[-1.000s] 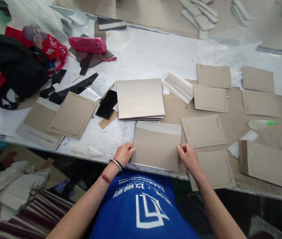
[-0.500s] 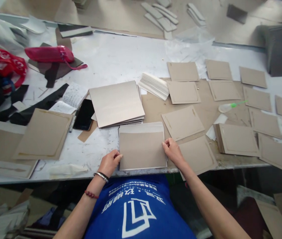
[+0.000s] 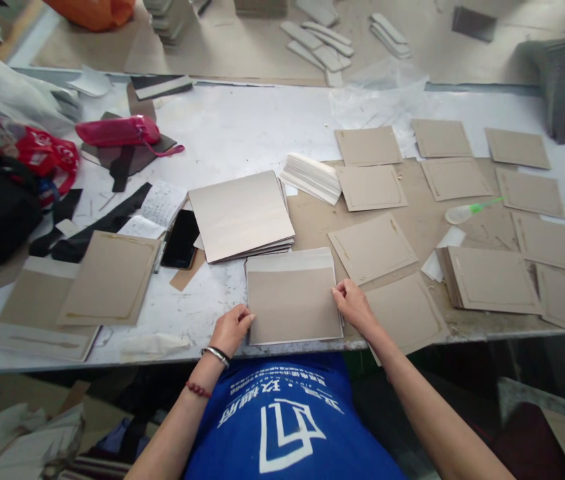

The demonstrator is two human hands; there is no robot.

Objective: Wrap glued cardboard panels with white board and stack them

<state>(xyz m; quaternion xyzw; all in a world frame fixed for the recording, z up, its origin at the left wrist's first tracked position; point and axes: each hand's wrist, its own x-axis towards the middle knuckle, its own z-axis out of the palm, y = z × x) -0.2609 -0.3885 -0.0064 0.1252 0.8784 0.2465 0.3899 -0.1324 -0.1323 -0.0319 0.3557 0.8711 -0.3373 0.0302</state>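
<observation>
A grey-brown cardboard panel (image 3: 295,305) with a pale strip along its far edge lies at the table's near edge, on top of other pale sheets. My left hand (image 3: 232,330) pinches at its left edge, fingers curled together. On the opposite side my right hand (image 3: 353,303) has thumb and forefinger closed on the right edge. Just beyond the panel sits a stack of larger boards (image 3: 242,217). To the right of my right hand lie separate panels, one with a glue line (image 3: 372,248) along its borders.
A glue bottle with a green tip (image 3: 462,212) lies at right, behind a stack of glued panels (image 3: 495,279). Folded white strips (image 3: 312,177) rest behind the boards. At left are a black phone (image 3: 180,239), an open notebook (image 3: 160,205) and a pink pouch (image 3: 117,131).
The whole view has shifted, so things at the table appear slightly farther right. Both hands stay at the panel's side edges, and the panel's place among the boards looks nearly the same.
</observation>
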